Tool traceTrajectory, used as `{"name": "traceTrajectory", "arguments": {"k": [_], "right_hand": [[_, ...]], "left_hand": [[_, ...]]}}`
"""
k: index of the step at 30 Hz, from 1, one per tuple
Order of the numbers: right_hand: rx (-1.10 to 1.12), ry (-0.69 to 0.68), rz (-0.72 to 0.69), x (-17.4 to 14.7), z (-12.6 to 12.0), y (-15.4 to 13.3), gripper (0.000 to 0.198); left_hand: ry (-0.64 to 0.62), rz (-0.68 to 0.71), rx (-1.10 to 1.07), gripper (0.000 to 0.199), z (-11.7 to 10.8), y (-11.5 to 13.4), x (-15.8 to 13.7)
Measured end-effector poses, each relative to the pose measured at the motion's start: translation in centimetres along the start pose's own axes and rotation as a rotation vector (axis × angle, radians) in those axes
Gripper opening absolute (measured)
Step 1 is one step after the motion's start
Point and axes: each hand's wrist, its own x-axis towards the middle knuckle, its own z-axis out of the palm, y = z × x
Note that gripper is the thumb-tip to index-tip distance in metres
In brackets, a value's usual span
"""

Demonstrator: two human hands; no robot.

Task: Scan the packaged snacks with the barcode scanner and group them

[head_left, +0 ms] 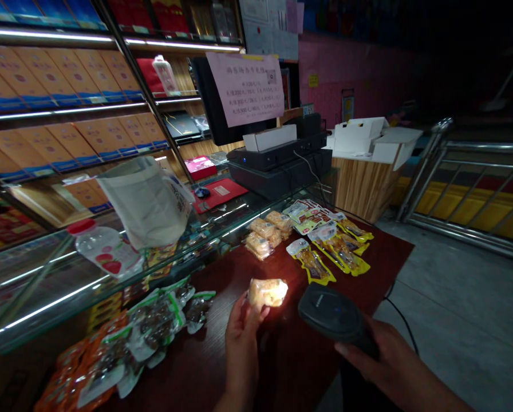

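Note:
Over the dark red tabletop (282, 349), my left hand (243, 332) pinches a small wrapped snack (265, 292) in clear plastic. A bright patch of light falls on the snack's right end. My right hand (381, 357) is wrapped round the handle of a black barcode scanner (331, 312), whose head points left at the snack. Beyond the held piece sits a small pile of similar wrapped snacks (260, 237). Yellow-edged snack pouches (338, 252) lie to its right, near several flat packets (308, 216). On the left are clear, green-edged vacuum packs (153, 320) and orange packets (76, 366).
A glass display counter (183, 252) adjoins the table, bearing a pale bag (145, 200) and a red-capped bottle (104, 246). Behind stand a monitor (207, 103) with a pink notice (248, 86) and boxed shelves (67, 143). A metal railing (475, 189) and a cable (405, 320) are at right.

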Motion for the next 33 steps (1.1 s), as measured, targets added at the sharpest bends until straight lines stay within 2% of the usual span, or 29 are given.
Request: {"name": "traceTrajectory", "arguments": {"k": [6, 15, 19, 22, 26, 33], "right_hand": [[0.002, 0.054, -0.028, 0.1, 0.2, 0.3, 0.032], [-0.025, -0.006, -0.044, 0.4, 0.4, 0.8, 0.037], [0.026, 0.014, -0.01, 0.6, 0.7, 1.0, 0.04], [0.148, 0.003, 0.081, 0.7, 1.4, 1.8, 0.039], [0.31, -0.011, 0.188, 1.2, 2.3, 3.5, 0.041], [0.54, 0.063, 0.26, 2.7, 3.4, 5.9, 0.06]], "left_hand": [[-0.006, -0.002, 0.001, 0.061, 0.0, -0.1, 0.1], [0.023, -0.023, -0.045, 0.062, 0.3, 0.0, -0.1], [0.071, -0.027, -0.073, 0.059, 0.4, 0.0, -0.2], [0.083, -0.01, -0.067, 0.057, 0.3, 0.3, -0.1], [0.085, 0.078, -0.049, 0.051, 0.7, 1.6, 1.2], [0.137, 0.133, -0.029, 0.042, 2.4, 6.1, 6.4]]}}
